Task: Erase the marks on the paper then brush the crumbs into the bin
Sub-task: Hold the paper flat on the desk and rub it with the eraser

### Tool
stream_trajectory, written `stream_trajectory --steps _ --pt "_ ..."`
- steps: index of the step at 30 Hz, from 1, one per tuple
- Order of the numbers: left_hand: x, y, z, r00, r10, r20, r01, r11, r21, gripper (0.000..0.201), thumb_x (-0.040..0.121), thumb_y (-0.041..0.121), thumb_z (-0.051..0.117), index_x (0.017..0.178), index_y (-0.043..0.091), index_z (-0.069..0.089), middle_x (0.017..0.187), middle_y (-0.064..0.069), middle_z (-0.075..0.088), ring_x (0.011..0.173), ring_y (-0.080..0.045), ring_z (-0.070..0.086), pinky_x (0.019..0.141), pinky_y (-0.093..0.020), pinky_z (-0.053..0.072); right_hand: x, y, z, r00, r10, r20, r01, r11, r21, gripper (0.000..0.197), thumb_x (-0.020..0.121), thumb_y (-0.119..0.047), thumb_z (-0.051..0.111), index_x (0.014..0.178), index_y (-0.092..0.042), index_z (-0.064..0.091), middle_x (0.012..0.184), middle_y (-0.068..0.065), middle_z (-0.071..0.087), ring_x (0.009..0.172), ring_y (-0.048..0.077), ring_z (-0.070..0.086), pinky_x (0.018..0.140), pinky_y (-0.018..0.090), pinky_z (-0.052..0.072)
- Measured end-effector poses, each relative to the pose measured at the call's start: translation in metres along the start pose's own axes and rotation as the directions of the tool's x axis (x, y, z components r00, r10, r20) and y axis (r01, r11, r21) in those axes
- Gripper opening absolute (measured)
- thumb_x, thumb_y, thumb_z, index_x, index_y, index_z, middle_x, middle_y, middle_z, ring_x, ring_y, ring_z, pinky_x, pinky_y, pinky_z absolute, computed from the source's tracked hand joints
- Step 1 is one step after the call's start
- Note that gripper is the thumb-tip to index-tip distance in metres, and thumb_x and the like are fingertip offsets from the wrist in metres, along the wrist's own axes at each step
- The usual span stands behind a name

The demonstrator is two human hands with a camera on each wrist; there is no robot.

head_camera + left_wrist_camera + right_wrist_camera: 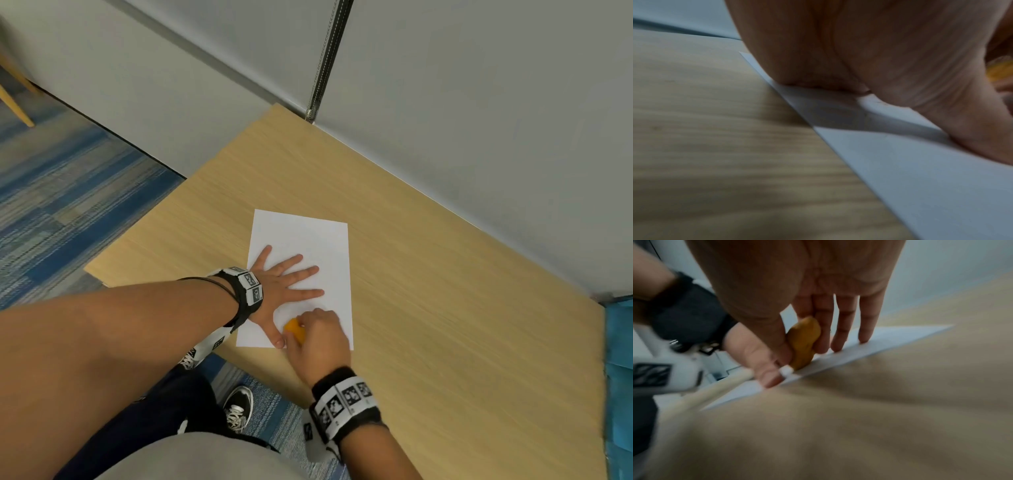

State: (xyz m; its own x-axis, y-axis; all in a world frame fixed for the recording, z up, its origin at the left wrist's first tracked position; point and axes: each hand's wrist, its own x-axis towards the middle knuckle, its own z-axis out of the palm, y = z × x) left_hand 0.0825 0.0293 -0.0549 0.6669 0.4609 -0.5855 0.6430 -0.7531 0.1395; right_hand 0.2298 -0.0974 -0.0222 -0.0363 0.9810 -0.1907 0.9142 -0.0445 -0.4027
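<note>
A white sheet of paper [308, 236] lies on the wooden table [445, 274]. My left hand [284, 284] lies flat on the sheet with fingers spread, pressing it down. My right hand [318, 339] pinches an orange eraser [295, 329] against the paper's near part, just beside my left thumb. In the right wrist view the orange eraser [803, 344] sits between thumb and fingers, its white tip on the paper [879, 339]. The left wrist view shows my palm [859, 56] on the sheet [920, 170]. Marks on the paper are too faint to make out.
A grey wall [479, 102] runs along the table's far edge. Blue carpet [68, 205] lies to the left, and something blue [620, 359] stands past the table's right edge. My legs and shoes [238, 407] are below the near edge.
</note>
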Motion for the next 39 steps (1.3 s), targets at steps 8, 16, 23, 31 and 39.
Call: stream_trajectory --steps 8,16,23,31,39 --pt "0.0 0.0 0.003 1.0 -0.005 0.0 0.005 1.0 -0.011 0.134 0.058 0.098 0.062 0.148 0.061 -0.03 0.155 0.016 -0.05 0.144 -0.023 -0.047 0.105 -0.077 -0.026 0.013 0.003 0.0 0.996 0.073 -0.048 -0.073 0.997 0.014 0.022 0.089 -0.031 0.058 0.094 -0.012 0.067 0.1 0.004 0.063 0.101 0.022 0.054 0.079 0.031 0.048" --pt "0.0 -0.001 0.001 1.0 0.001 0.012 -0.001 1.0 -0.022 0.134 0.059 0.096 0.064 0.146 0.062 -0.032 0.152 0.017 -0.053 0.143 -0.022 -0.049 0.106 -0.078 -0.024 0.021 0.021 -0.007 0.968 0.201 -0.151 -0.191 0.979 0.076 0.019 0.088 -0.03 0.06 0.085 -0.012 0.066 0.092 0.005 0.065 0.095 0.025 0.056 0.074 0.033 0.048" --pt "-0.001 0.0 -0.001 1.0 -0.005 0.021 0.005 1.0 -0.016 0.134 0.06 0.095 0.065 0.15 0.06 -0.029 0.155 0.015 -0.05 0.145 -0.023 -0.047 0.106 -0.078 -0.023 0.019 0.021 -0.003 0.968 0.199 -0.153 -0.187 0.978 0.088 0.02 0.087 -0.032 0.061 0.089 -0.014 0.07 0.092 0.003 0.068 0.097 0.023 0.058 0.075 0.03 0.049" --pt "0.0 -0.001 0.0 1.0 -0.005 0.005 0.005 1.0 -0.011 0.135 0.058 0.098 0.063 0.148 0.061 -0.031 0.156 0.016 -0.05 0.145 -0.024 -0.046 0.106 -0.078 -0.022 0.02 0.02 -0.004 0.986 0.138 -0.088 -0.132 0.988 0.076 0.02 0.086 -0.033 0.061 0.089 -0.015 0.07 0.093 0.003 0.068 0.098 0.023 0.057 0.075 0.029 0.049" --pt "-0.001 0.001 0.0 1.0 -0.005 0.008 0.005 1.0 -0.006 0.134 0.061 0.096 0.063 0.151 0.058 -0.029 0.157 0.014 -0.049 0.145 -0.024 -0.046 0.106 -0.078 -0.022 0.016 0.028 -0.006 0.997 0.063 -0.048 -0.061 0.997 0.045 0.023 0.087 -0.033 0.063 0.097 -0.015 0.072 0.1 0.002 0.068 0.103 0.022 0.054 0.077 0.029 0.047"
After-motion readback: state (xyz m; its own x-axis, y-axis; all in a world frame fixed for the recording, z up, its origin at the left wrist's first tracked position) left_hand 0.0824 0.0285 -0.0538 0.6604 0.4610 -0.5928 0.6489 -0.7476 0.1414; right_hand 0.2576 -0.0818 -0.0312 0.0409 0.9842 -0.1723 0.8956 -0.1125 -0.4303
